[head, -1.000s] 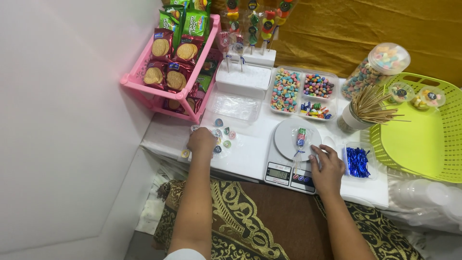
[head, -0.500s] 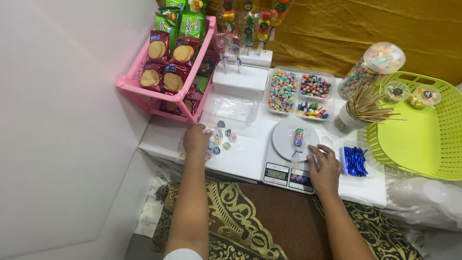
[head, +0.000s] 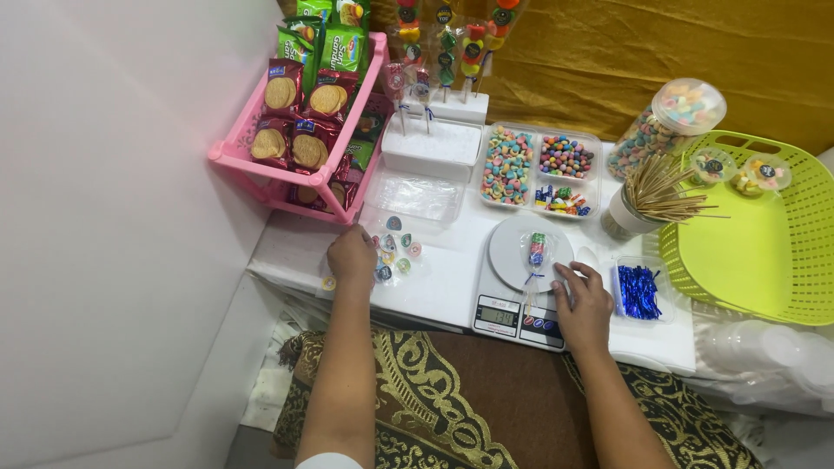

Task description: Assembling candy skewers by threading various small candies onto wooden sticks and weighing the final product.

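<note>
The left hand (head: pixel 352 256) rests on the table (head: pixel 443 278), touching a cluster of small round stickers (head: pixel 395 250) just to its right. Behind it stands a rack (head: pixel 295 165) of biscuit packets (head: pixel 300 113). The right hand (head: pixel 582 300) lies on the near right corner of a kitchen scale (head: pixel 521 287); on the scale's plate, just left of and behind the fingers, lies a wrapped candy skewer (head: pixel 537 250). Right of that hand sits a tray of twist ties (head: pixel 640 291), with a basket (head: pixel 756 252) farther right. Behind the scale lie candy trays (head: pixel 539 169); a cup of sticks (head: pixel 647 195) stands right of them.
</note>
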